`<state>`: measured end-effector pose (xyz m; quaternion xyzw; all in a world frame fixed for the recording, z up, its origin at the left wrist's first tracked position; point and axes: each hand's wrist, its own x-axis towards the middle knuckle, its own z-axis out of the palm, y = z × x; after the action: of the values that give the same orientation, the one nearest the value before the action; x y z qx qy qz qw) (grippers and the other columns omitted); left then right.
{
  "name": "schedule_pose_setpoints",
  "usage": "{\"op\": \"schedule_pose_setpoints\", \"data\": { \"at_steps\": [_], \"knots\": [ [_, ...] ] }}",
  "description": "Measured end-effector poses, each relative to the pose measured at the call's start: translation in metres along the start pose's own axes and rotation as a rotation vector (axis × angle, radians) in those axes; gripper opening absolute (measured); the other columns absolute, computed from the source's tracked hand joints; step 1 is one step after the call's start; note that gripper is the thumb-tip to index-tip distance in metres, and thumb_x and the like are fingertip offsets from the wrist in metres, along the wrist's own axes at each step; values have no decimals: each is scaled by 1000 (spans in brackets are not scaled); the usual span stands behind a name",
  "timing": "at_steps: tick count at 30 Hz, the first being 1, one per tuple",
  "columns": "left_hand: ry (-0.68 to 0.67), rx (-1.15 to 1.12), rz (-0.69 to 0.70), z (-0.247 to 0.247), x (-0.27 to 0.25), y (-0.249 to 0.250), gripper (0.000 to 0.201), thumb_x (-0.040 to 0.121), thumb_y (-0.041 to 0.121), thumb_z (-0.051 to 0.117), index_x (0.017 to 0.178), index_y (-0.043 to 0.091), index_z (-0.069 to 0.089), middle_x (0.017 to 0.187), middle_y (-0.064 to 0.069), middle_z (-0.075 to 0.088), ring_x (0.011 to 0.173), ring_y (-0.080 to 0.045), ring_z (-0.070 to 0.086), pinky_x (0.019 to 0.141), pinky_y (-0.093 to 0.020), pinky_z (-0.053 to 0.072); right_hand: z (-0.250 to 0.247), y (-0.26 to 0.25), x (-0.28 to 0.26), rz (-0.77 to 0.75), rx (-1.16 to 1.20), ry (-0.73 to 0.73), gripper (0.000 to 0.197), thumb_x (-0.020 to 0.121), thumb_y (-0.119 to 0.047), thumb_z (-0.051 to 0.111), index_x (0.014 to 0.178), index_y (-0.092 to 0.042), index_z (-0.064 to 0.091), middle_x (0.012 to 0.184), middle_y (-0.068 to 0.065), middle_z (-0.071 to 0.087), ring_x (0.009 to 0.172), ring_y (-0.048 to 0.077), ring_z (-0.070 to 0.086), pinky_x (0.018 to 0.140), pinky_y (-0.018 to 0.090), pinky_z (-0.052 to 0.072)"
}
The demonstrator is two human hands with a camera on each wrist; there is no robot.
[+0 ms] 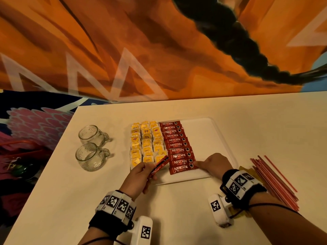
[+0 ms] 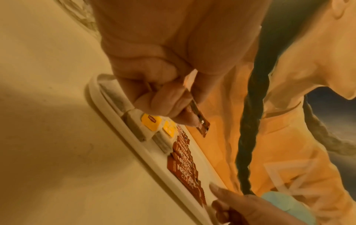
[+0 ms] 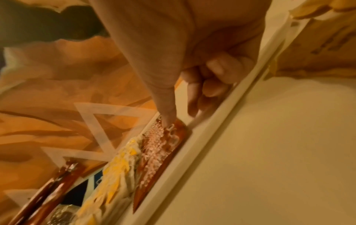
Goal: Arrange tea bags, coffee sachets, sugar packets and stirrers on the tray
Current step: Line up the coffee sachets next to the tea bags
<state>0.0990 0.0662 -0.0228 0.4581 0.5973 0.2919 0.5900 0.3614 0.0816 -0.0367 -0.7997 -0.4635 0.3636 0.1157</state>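
A white tray (image 1: 208, 131) lies on the table. Yellow tea bags (image 1: 146, 144) fill its left part in three columns. Beside them runs an overlapping column of red Nescafe coffee sachets (image 1: 177, 145). My left hand (image 1: 150, 171) hovers at the tray's near left corner and pinches a few red sachets (image 1: 159, 166) edge-on; the left wrist view shows the held sachets (image 2: 200, 120) between thumb and fingers. My right hand (image 1: 212, 165) rests on the tray, one straight digit pressing the nearest sachets (image 3: 173, 129) while the other fingers curl. Red stirrers (image 1: 276, 183) lie right of the tray.
Two empty glass mugs (image 1: 90, 135) (image 1: 88, 156) stand left of the tray. Yellow packets (image 1: 246, 171) peek out under my right wrist beside the stirrers. The tray's right half is bare. Orange cloth hangs beyond the table's (image 1: 265, 121) far edge.
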Motion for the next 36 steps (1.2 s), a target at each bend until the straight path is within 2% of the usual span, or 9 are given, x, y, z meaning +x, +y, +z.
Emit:
{"op": "schedule_pose_setpoints", "data": {
  "at_steps": [4, 10, 13, 15, 21, 24, 28, 32, 36],
  "knots": [
    [-76, 15, 75, 6, 0, 3, 12, 96, 22, 53, 93, 12, 59, 79, -1, 65, 51, -11, 45, 44, -24, 35, -3, -12, -15, -124, 96, 65, 59, 79, -65, 60, 68, -8, 54, 65, 3, 59, 59, 18, 52, 59, 28, 39],
    [-113, 121, 296, 19, 3, 6, 16, 86, 12, 68, 96, 15, 57, 83, 9, 62, 62, 6, 55, 55, -17, 45, 0, -39, -40, -245, 473, -320, 37, 88, -44, 64, 91, -8, 69, 73, 4, 67, 52, 11, 55, 45, 21, 42],
    [-97, 69, 281, 19, 3, 8, 24, 84, 11, 70, 103, 18, 58, 94, 3, 65, 66, 2, 62, 55, -20, 48, 1, -42, -41, -295, 502, -329, 20, 88, -27, 68, 89, -7, 70, 71, 4, 65, 53, 10, 56, 47, 21, 45],
    [-74, 17, 232, 15, 3, 9, 24, 83, 13, 71, 105, 15, 62, 88, 0, 66, 60, -4, 62, 51, -23, 48, 2, -41, -42, -316, 525, -300, 14, 87, -23, 69, 84, -9, 69, 65, 4, 61, 51, 9, 54, 47, 20, 46],
    [-1, -20, 211, 2, 12, 9, 10, 83, 15, 70, 82, 5, 67, 67, -6, 70, 54, -22, 51, 51, -29, 44, -2, -41, -45, -268, 764, -360, 12, 83, -9, 71, 93, -2, 70, 72, 9, 70, 64, 17, 68, 63, 26, 59],
    [-49, 43, 229, 2, 13, 14, 8, 83, 16, 71, 80, 9, 68, 63, 1, 68, 50, -14, 50, 48, -25, 42, -6, -38, -42, -263, 741, -285, 9, 85, -10, 70, 91, -4, 71, 76, 9, 71, 66, 15, 68, 61, 23, 58],
    [-141, 203, 226, 2, 15, 12, 4, 85, 20, 69, 84, 16, 71, 69, 2, 70, 50, -1, 54, 49, -18, 43, -3, -18, -35, -261, 497, -110, 10, 87, -20, 69, 85, -13, 75, 71, -7, 69, 57, -5, 57, 59, 12, 43],
    [-112, 270, 246, -8, 17, 3, 5, 87, 19, 66, 84, 20, 71, 76, 3, 72, 62, -5, 61, 50, -14, 43, 8, 8, -30, -164, 328, -64, 19, 88, -26, 68, 88, -9, 76, 78, 2, 71, 67, 7, 57, 67, 24, 42],
    [-145, 294, 248, -17, 18, -4, 6, 89, 21, 65, 86, 22, 70, 75, 3, 71, 68, -7, 65, 55, -12, 44, 20, 13, -29, -105, 319, 34, 18, 87, -29, 69, 87, -12, 77, 77, -2, 70, 70, 9, 59, 64, 24, 41]
  ]
}}
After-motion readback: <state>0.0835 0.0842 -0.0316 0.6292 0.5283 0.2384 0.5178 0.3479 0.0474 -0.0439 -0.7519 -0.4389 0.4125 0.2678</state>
